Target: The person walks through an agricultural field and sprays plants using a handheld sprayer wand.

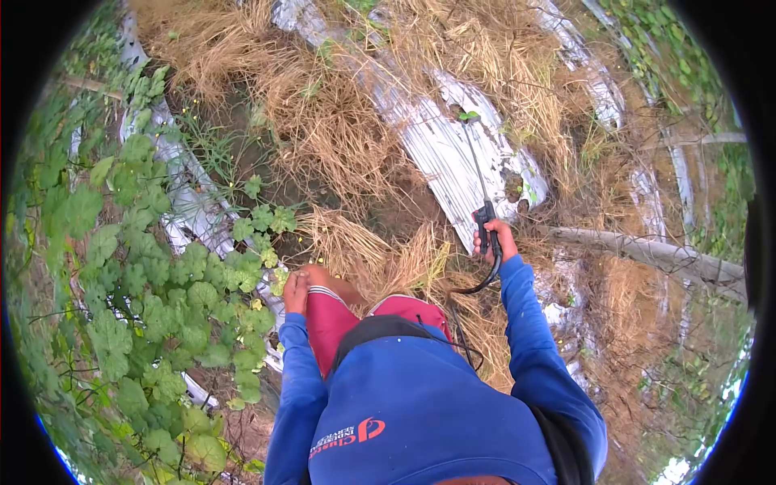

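Observation:
My right hand (499, 240) is wrapped round the black handle of a spray wand (487, 218). The wand's thin metal tube points up and away, its tip close to a small green seedling (468, 115) in a hole of the silver plastic mulch (453, 162). A black hose (485, 283) curves down from the handle towards my body. My left hand (297, 292) rests by my bare knee, beside the red shorts (331, 323), its fingers bent together; whether it holds anything is hidden.
Leafy vines (178, 299) spread over the left side. Dry straw (339, 137) lies between the mulch strips. A wooden pole (663, 252) runs across at the right. More torn mulch (198, 210) shows at the left.

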`<move>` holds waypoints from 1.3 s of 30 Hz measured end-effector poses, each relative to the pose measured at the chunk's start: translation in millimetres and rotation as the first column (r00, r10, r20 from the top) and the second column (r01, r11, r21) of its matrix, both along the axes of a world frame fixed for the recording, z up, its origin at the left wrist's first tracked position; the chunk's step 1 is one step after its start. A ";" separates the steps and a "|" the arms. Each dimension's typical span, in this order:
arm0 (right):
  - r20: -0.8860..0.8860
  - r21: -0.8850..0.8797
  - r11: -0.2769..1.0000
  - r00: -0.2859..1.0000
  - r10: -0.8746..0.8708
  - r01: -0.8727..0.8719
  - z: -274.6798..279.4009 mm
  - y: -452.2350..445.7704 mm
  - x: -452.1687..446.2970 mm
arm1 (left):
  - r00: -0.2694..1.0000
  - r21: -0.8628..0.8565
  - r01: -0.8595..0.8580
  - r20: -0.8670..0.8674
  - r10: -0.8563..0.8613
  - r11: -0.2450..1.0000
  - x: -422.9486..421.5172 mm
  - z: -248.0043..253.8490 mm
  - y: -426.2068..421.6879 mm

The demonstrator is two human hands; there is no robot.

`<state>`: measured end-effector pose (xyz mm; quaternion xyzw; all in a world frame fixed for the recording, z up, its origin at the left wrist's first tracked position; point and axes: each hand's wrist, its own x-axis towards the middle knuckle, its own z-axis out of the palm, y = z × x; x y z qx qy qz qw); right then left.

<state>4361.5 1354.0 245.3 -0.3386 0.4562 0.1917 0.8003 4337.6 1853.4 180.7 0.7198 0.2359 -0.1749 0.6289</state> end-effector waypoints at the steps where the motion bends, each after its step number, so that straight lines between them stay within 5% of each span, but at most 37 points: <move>1: 0.000 -0.001 1.000 1.000 0.000 0.000 3.3 3.9 2.9 | 0.999 -0.008 -0.009 -0.048 0.009 1.000 2.6 1.2 0.9; 12: -0.075 0.010 0.998 0.995 -0.059 0.060 0.2 38.4 45.9 | 0.982 -0.117 0.068 -0.170 -0.087 0.991 44.9 -44.6 15.5; 18: -0.134 -0.078 0.996 0.989 -0.061 0.051 11.1 71.8 79.2 | 0.963 -0.186 -0.024 -0.270 -0.027 0.982 76.5 -87.5 59.5; 39: -0.145 -0.198 0.980 0.987 -0.067 0.037 25.6 152.8 142.1 | 0.969 -0.236 -0.071 -0.247 0.011 0.969 196.9 -85.6 160.6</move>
